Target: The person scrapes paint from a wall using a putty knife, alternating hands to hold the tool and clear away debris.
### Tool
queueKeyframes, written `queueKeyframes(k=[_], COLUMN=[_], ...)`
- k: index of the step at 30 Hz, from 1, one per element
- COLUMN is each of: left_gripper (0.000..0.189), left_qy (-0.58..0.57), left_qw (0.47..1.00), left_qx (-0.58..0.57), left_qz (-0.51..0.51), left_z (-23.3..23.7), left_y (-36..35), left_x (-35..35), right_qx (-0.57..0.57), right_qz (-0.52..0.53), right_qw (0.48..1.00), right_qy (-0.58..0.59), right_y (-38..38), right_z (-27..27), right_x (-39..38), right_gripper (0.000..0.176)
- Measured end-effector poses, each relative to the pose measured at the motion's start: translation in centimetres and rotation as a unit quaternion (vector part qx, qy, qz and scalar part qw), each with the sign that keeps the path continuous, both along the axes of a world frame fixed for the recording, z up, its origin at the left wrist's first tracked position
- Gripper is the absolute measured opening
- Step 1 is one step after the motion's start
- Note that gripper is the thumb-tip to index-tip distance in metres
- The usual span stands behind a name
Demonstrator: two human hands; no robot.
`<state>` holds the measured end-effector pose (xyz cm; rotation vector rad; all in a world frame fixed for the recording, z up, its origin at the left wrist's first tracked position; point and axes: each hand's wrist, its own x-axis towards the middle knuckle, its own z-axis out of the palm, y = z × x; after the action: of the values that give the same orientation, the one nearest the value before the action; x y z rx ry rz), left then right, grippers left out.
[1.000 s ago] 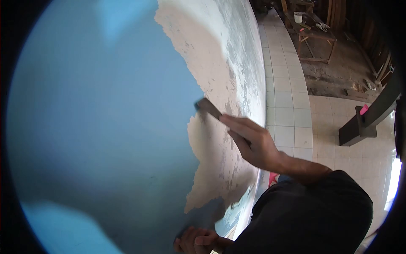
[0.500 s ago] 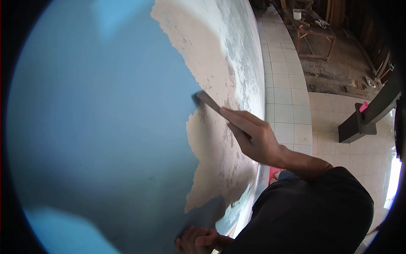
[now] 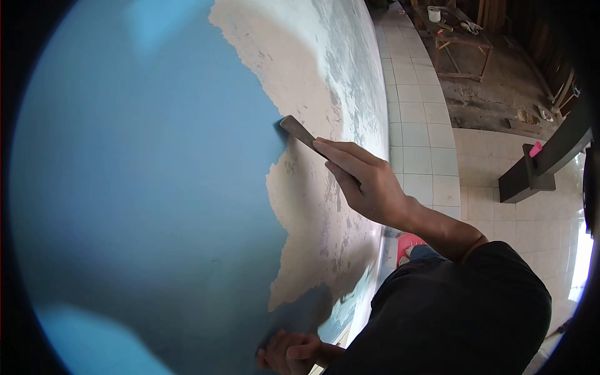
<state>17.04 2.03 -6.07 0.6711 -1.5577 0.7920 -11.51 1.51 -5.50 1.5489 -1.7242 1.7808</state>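
My right hand (image 3: 369, 184) grips the flat, greyish handle of a scraper (image 3: 297, 130). The scraper's far end is against the wall, where the blue paint (image 3: 156, 156) meets a bare beige patch (image 3: 306, 212). Its blade is mostly hidden behind the handle. Low in the view, my left hand (image 3: 290, 351) is close to the blue wall in shadow, fingers curled. A dark edge shows beside those fingers, but I cannot make out what they hold, if anything.
Whitish, flaking areas (image 3: 350, 81) run along the wall beside a tiled floor strip (image 3: 415, 134). A wooden table (image 3: 462, 39) bears a white container (image 3: 434, 14). A dark post base (image 3: 519, 184) has a pink cup-like object (image 3: 535, 149) on it. A red object (image 3: 409, 244) lies near my feet.
My right hand and the scraper have shifted slightly up and left in the view, along the paint edge. The surroundings have also shifted slightly. My left hand stays nearly in place.
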Motion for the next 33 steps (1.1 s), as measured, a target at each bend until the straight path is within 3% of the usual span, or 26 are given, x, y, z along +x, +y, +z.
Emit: queueKeyframes(k=[2, 7, 11, 14, 20, 25, 29, 33], left_gripper=[0.052, 0.053, 0.054, 0.053, 0.050, 0.048, 0.039, 0.040], left_qy=[-0.027, -0.019, 0.028, -0.001, -0.019, -0.024, -0.060, -0.051], left_qw=[0.997, 0.998, 0.990, 0.985, 0.997, 0.982, 0.989, 0.990], left_qx=[-0.043, -0.024, -0.099, -0.112, -0.025, -0.139, -0.090, -0.062], left_qz=[-0.065, -0.049, -0.099, -0.130, -0.065, -0.123, -0.100, -0.117], left_z=[0.8, 1.5, 0.5, 0.8, 1.4, 0.4, 1.5, 2.2], left_y=[-0.9, -0.4, -1.7, -2.0, -0.5, -2.4, -1.0, -0.8], left_x=[0.0, -0.9, -0.7, -0.7, -0.6, 0.4, -0.2, -1.0], right_qx=[0.016, 0.052, 0.035, 0.027, 0.052, 0.043, 0.007, 0.056], right_qz=[0.019, 0.078, 0.002, -0.004, -0.014, -0.004, 0.014, -0.004], right_qw=[1.000, 0.994, 0.999, 0.999, 0.998, 0.997, 0.999, 0.995], right_qy=[-0.010, -0.047, -0.009, 0.017, 0.040, 0.056, 0.041, 0.086], right_y=[0.1, -0.6, -1.5, -0.6, -0.8, -0.8, -1.1, -0.4], right_z=[0.1, -0.4, 0.0, -1.1, 0.5, 0.0, 0.5, 0.4], right_x=[0.2, -1.0, 0.0, 1.1, 1.0, 1.0, 0.3, 0.5], right_gripper=[0.044, 0.053, 0.044, 0.049, 0.055, 0.056, 0.059, 0.060])
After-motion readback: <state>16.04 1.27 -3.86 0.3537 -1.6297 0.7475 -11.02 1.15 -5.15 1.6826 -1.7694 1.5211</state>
